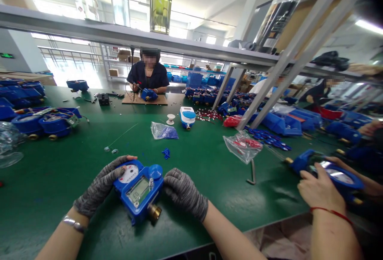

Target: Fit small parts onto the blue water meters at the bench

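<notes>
A blue water meter (140,192) with a lit display, a round dial and a brass fitting lies tilted on the green table before me. My left hand (103,182), in a grey fingerless glove, grips its upper left side, fingertips over the dial's edge. Close against the meter's right side is my right hand (182,190), gloved the same way. Its fingers are curled together, and what they hold, if anything, is hidden. Small blue pieces (166,153) lie just beyond the meter, near a clear bag of blue bits (165,130).
A co-worker's hands at right hold another blue meter (338,176). A hex key (253,172) and a bag of red parts (243,145) lie nearer. A white spool (170,119) stands beside a white-and-blue meter (187,118). Metal shelf posts (269,88) rise at right. Another person sits opposite.
</notes>
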{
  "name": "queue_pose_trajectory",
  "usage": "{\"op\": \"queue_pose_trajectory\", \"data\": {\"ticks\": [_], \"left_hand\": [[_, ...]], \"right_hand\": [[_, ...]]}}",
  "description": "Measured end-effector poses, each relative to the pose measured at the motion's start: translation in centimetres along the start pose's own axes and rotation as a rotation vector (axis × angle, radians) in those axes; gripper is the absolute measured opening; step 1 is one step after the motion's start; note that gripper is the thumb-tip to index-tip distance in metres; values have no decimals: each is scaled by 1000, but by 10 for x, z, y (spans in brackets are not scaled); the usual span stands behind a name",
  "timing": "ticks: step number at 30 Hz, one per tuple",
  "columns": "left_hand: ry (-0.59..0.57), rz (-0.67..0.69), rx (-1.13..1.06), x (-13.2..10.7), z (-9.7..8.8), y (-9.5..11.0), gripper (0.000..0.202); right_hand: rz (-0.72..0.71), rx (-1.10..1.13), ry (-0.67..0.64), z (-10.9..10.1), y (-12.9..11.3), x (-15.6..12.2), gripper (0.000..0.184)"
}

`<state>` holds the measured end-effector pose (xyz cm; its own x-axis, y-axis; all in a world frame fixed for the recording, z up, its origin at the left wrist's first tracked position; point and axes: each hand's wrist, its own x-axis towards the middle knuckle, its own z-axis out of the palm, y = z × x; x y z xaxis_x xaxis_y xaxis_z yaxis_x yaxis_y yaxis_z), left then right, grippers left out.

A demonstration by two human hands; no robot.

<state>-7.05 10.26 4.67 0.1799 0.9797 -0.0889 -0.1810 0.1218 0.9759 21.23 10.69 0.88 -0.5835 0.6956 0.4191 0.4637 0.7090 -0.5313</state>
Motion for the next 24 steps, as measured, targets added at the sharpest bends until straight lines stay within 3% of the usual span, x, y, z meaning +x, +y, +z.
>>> {"op": "queue_pose_trajectory", "data": {"ticks": [3,5,9,12,18,24], "left_hand": [[0,-1,-19,0,1,-1,42],[8,3,-19,1,0,-2,41],[0,0,-12,1,-1,-4,41],[-9,31,8,1,-2,-4,40],[-12,43,-95,0,2,-4,41],[-36,43,-155,-1,3,-3,41]], "right_hand": [[-20,-17,-23,-2,-6,-6,21],[121,123,24,0,-9,-5,20],[554,742,36,10,-11,5,25],[701,1105,-67,17,-10,12,38],[694,1248,-70,20,-16,14,44],[644,1177,17,30,-16,8,43]]}}
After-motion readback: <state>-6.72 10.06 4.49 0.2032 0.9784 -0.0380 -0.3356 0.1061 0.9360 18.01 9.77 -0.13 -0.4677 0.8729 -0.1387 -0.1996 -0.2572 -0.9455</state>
